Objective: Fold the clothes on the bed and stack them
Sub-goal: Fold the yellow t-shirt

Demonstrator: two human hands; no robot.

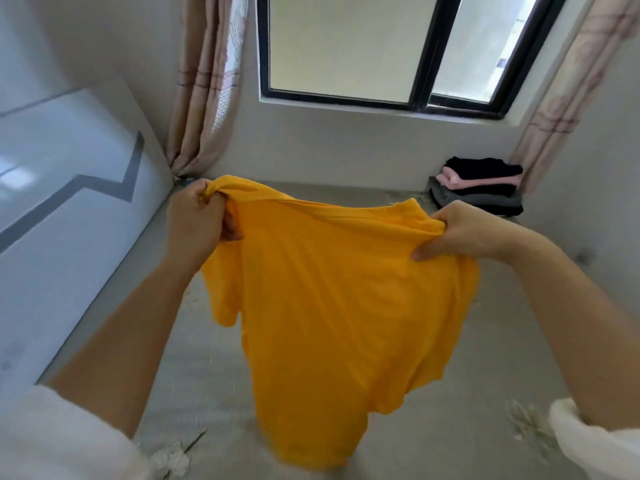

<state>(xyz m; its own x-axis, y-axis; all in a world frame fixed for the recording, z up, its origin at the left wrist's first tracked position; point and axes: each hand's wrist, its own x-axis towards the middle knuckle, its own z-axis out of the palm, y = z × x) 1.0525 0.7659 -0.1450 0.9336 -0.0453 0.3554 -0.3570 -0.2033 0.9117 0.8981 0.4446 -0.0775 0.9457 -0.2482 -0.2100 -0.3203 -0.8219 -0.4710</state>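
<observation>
The bed (pixel 485 393), under a pale grey sheet, filled most of the head view and ran to the wall below the window (pixel 346 46). Above its middle hung the yellow T-shirt (pixel 332 299), held up in the air and stretched between both hands. Its body draped down toward the near edge, and one short sleeve dangled on the left side. Whether the hem touched the sheet could not be told. In the far right corner of the bed sat a stack of folded clothes (pixel 479 187), black, pink and grey, well apart from the shirt.

The left hand (pixel 197 220) gripped a bunched wad of the upper edge, its fingers (pixel 228 226) curled tight round the cloth. The right hand (pixel 464 233) pinched the opposite upper edge, thumb beneath and fingers over the top.

The step in hand looked like spreading the shirt out before folding. To do it well, the left grip probably needed to loosen and shift to the shoulder seam, so both hands held matching points and the top edge ran straight. A light shake should then drop the creases. After that the shirt could be lowered flat onto the bare sheet, sleeves spread, and smoothed before any fold. A bunched corner would likely carry wrinkles into the fold and make it sit unevenly on the stack.
</observation>
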